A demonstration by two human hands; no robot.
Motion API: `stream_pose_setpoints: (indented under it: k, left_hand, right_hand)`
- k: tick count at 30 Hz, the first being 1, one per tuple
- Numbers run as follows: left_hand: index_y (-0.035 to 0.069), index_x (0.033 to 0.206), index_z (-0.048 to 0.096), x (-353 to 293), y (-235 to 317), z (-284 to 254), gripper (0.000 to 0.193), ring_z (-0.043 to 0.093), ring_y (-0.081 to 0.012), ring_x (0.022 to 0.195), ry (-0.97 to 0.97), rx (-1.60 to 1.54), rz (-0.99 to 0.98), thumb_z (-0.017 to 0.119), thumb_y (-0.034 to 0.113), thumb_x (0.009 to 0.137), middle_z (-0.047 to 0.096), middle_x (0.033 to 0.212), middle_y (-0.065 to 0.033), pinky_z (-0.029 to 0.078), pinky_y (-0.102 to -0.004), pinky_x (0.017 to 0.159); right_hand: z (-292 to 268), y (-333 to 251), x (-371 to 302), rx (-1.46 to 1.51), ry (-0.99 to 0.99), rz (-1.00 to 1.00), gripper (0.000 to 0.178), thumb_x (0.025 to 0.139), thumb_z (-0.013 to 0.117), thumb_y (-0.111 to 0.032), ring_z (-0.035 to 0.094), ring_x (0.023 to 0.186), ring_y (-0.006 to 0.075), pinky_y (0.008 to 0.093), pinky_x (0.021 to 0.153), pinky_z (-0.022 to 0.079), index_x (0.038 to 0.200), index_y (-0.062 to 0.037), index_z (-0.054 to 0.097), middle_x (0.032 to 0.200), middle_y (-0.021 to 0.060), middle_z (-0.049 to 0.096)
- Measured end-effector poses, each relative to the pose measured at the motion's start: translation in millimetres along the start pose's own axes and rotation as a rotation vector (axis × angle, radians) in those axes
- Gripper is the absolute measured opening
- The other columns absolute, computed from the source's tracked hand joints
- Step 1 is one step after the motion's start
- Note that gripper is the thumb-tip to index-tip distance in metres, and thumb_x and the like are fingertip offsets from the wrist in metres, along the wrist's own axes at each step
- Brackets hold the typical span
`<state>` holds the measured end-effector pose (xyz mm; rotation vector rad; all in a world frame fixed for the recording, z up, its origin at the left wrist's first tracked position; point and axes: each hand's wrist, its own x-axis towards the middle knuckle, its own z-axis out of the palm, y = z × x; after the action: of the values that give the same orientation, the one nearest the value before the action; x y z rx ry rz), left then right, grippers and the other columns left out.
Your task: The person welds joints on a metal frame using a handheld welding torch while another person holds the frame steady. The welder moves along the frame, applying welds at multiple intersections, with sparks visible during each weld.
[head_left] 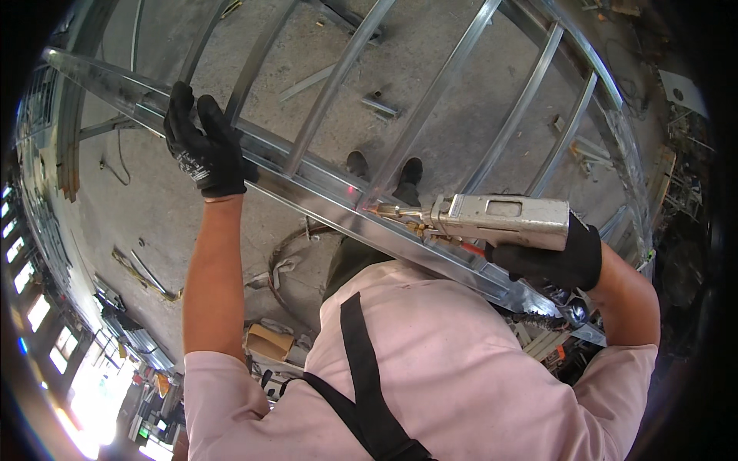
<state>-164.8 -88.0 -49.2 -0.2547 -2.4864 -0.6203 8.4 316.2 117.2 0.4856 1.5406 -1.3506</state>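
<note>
Frame (pixel 330 204) spans the person's front. The right hand (pixel 550 265) has its fingers clamped on the gun (pixel 507 219), tip near a joint (pixel 361 205); the left hand's (pixel 204 146) fingers stand apart — with so light a steadying, the frame could shift, putting the tip off-line.

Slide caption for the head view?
Black-gloved right hand holds a boxy silver metal tool at a barred silver metal frame; black-gloved left hand farther along it.

Free gaps between metal bars (pixel 515 111)
</note>
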Motion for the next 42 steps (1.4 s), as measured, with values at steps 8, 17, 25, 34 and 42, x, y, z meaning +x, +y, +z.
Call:
stream_pose_setpoints:
  k: [8,17,25,34,42]
  left_hand:
    - [-0.005,0.137,0.061,-1,-4,3,0.039,0.064,-0.0375,0.122,0.013,-0.028,0.001,0.06,0.018,0.105,0.067,0.131,-0.0237,0.049,-0.0462,0.105]
    - [-0.005,0.129,0.063,-54,83,-35,0.041,0.068,-0.0357,0.108,-0.346,-0.188,0.197,0.066,0.024,0.101,0.07,0.118,-0.0216,0.053,-0.0461,0.095]
    - [0.001,0.131,0.065,-90,175,-2,0.057,0.074,-0.0331,0.088,-0.984,0.052,0.073,0.064,0.048,0.099,0.075,0.097,-0.018,0.054,-0.0427,0.085]
    - [0.003,0.129,0.063,-94,176,-1,0.047,0.072,-0.0315,0.087,-1.021,0.206,0.177,0.057,0.041,0.103,0.074,0.094,-0.0152,0.051,-0.0425,0.084]
    - [0.009,0.109,0.064,-100,170,4,0.03,0.071,-0.0278,0.076,-0.872,0.178,0.252,0.055,0.037,0.103,0.07,0.081,-0.01,0.05,-0.0422,0.076]
  right_hand:
    - [-5,-6,2,-0.003,-0.041,0.004,0.048,0.096,0.077,-0.025,0.053,0.058,0.0045,0.0232,0.053,0.045,0.137,-0.0034,0.064,0.084,0.0,0.069]
    - [-24,16,-21,0.064,0.215,-0.041,0.041,0.095,0.077,-0.02,0.065,0.071,0.0099,0.0269,0.062,0.055,0.13,-0.0004,0.066,0.089,0.004,0.073]
    - [-32,18,-46,0.184,0.408,-0.047,0.036,0.095,0.076,-0.02,0.067,0.071,0.0117,0.0266,0.061,0.056,0.123,0.0019,0.068,0.091,0.0077,0.074]
    - [-33,23,-44,0.237,0.359,-0.043,0.033,0.095,0.077,-0.017,0.067,0.072,0.0124,0.0266,0.06,0.053,0.12,0.0023,0.07,0.091,0.0072,0.073]
    - [-29,23,-44,0.286,0.38,-0.084,0.037,0.094,0.078,-0.017,0.068,0.073,0.014,0.0284,0.063,0.056,0.124,0.0021,0.069,0.093,0.0087,0.074]
